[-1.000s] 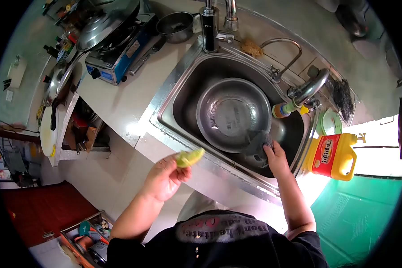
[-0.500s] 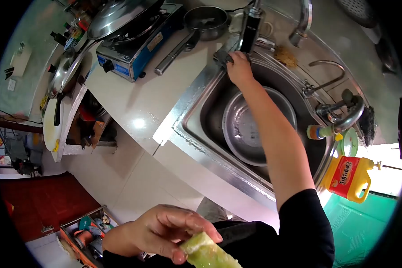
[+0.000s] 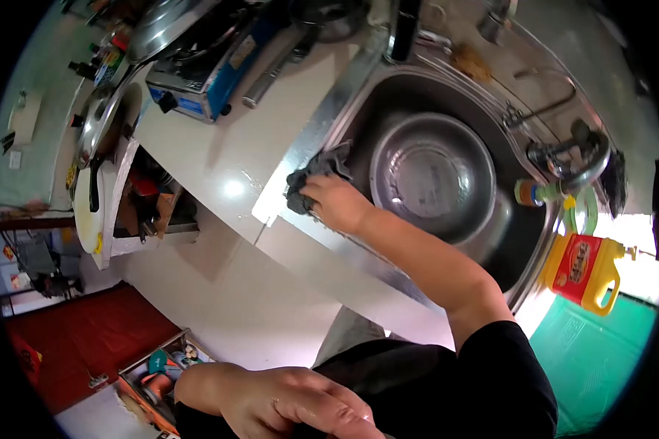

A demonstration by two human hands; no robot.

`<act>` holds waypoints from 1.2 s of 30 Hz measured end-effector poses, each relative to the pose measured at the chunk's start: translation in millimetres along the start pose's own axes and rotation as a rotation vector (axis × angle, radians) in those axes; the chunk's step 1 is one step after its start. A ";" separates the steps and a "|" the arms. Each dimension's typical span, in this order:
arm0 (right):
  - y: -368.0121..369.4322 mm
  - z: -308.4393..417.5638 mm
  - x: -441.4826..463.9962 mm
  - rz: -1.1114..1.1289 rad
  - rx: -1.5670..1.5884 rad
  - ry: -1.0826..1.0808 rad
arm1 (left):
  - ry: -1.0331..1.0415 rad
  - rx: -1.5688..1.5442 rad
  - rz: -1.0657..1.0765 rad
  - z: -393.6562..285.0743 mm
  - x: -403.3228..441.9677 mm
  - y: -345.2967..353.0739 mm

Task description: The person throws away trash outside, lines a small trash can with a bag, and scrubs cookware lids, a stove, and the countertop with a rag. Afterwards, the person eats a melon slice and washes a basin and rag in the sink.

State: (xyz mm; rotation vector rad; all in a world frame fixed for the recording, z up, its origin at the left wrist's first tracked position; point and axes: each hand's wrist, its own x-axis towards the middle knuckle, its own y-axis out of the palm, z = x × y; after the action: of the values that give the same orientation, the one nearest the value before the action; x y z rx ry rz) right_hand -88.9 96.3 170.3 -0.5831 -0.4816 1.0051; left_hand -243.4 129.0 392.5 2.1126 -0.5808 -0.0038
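My right hand (image 3: 338, 203) presses a dark grey cloth (image 3: 305, 192) onto the left rim of the steel sink (image 3: 362, 95), at its front corner. Inside the sink lies a round metal basin (image 3: 433, 175), to the right of the cloth. Close to my body, at the bottom of the view, my left hand (image 3: 304, 402) has its fingers bent together. What it holds, if anything, is cut off by the frame's lower edge.
A portable stove (image 3: 198, 91) with a lidded pan stands at the upper left of the counter (image 3: 205, 161). Behind the sink are taps (image 3: 549, 110). A yellow jug (image 3: 582, 271) stands at its right end. A saucepan (image 3: 333, 18) sits near the back.
My right hand has brought the cloth from the sink's basin side to the back left rim, then forward to the front left. My left hand came down towards my body; the green-yellow piece left view.
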 end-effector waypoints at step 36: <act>-68.1 67.6 -583.7 -1.114 2.160 0.116 | -0.648 1.140 0.237 408.7 109.1 119.0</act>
State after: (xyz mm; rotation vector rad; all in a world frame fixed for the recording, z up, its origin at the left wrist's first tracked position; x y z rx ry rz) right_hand -354.0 -431.5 202.5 1.4468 0.5136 -0.0193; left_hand -283.6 -291.6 271.7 3.1310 -1.4710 -0.2947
